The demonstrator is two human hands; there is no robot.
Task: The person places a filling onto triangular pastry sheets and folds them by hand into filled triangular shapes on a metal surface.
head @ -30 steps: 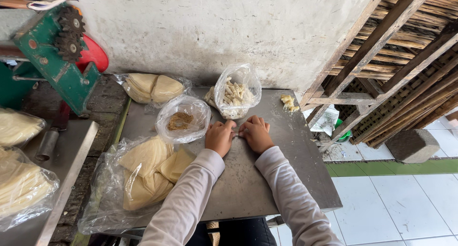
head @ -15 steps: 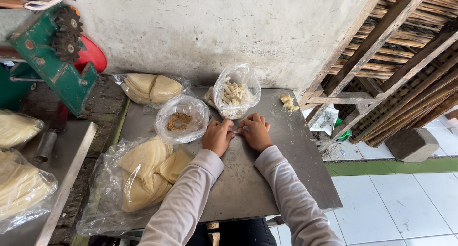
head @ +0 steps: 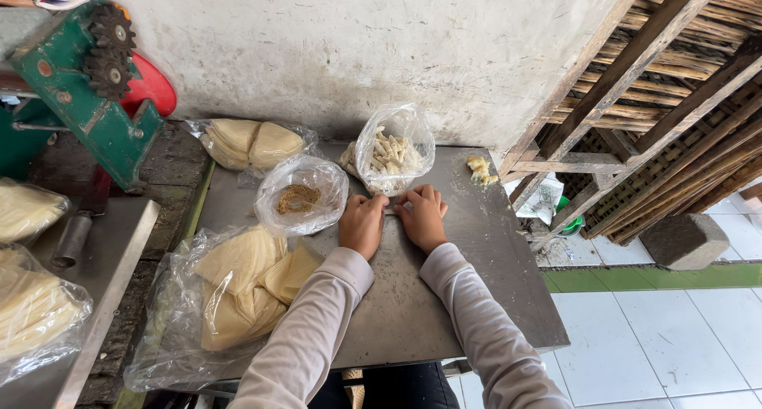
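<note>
Person seated at a grey metal worktop [head: 413, 314], both arms in pale long sleeves, hands side by side near the far middle of it. Left hand [head: 363, 223] knuckles up, fingers curled down onto the surface; right hand [head: 421, 217] same pose just beside it, the two almost touching. Something thin and pale sits between and under the fingertips, a small dough strip [head: 394, 210], mostly hidden, so cannot tell if it is pinched or only pressed flat; fingers look bent and closed over it, not spread. Directly beyond the hands, touching distance, an open clear plastic bag of short pale rolled pieces [head: 390, 153], standing upright against the wall. Left of that, a second clear bag with brown crumbly filling [head: 298, 198] at its bottom, just beside the left hand. Near left corner of the worktop: big clear bag of stacked yellowish wrapper sheets [head: 238, 286], overhanging the edge. Far left by the wall, another bag of the same folded sheets [head: 250, 143]. Small heap of pale scraps [head: 480, 168] at the far right corner, well apart from the hands. Off to the left, a green geared roller machine [head: 83, 84] and more bagged sheets on a steel bench [head: 111, 274]. Wooden lattice racks [head: 675, 99] on the right, white tiled floor [head: 675, 345] below.
</note>
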